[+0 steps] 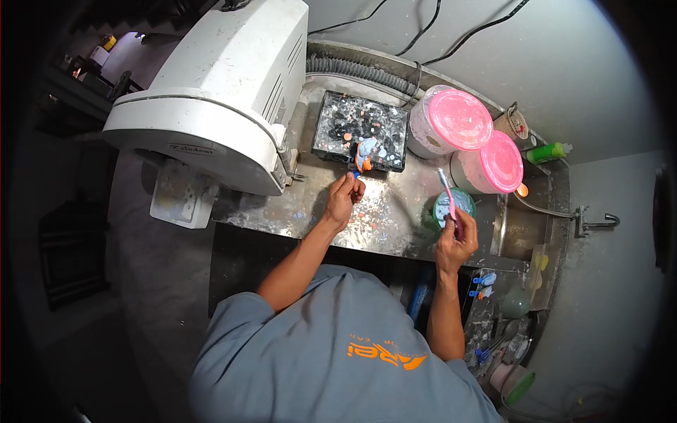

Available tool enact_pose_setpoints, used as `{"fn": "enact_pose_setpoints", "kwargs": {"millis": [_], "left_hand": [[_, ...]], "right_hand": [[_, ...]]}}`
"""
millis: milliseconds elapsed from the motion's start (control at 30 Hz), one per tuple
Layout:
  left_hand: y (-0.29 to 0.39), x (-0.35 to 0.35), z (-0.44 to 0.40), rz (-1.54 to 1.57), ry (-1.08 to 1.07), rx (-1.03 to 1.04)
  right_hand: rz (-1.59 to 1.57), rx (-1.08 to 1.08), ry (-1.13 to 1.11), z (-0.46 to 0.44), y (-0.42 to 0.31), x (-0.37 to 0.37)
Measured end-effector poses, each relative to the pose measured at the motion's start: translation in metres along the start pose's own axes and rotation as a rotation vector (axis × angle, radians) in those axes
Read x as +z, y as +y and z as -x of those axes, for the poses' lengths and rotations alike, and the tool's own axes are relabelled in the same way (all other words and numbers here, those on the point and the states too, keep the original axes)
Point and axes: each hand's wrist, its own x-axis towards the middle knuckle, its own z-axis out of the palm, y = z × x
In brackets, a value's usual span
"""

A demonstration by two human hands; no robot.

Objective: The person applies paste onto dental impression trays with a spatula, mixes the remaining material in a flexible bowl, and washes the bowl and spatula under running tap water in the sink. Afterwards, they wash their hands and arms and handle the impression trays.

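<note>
My left hand (341, 201) is closed on the blue handle of a small dental impression tray (364, 156), which carries orange and pale blue material. The tray is over the front edge of a black box (361, 127) spattered with white and orange bits. In my right hand (457, 241) is a pink-handled spatula (448, 189), upright, with pale blue paste on its tip. Just behind the right hand sits a green mixing bowl (438, 211) with pale blue paste inside, partly hidden by the hand and spatula.
A large white machine (211, 92) stands at the left. Two tubs with pink lids (460, 120) are behind the bowl. A sink (525, 225) with a tap (599, 220) lies at the right. More blue-handled trays (484, 285) rest nearer, at the lower right.
</note>
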Motion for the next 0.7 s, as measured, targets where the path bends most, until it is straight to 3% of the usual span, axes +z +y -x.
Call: {"fn": "enact_pose_setpoints", "kwargs": {"millis": [233, 367, 700], "left_hand": [[0.005, 0.003, 0.000, 0.007, -0.004, -0.007], [0.006, 0.008, 0.001, -0.008, 0.047, 0.003], [0.009, 0.007, 0.004, -0.031, 0.037, -0.009]], "right_hand": [[0.060, 0.332, 0.055, 0.010, 0.011, -0.052], [0.389, 0.340, -0.189, 0.005, 0.010, -0.076], [0.451, 0.326, -0.304, -0.002, 0.005, -0.063]]}}
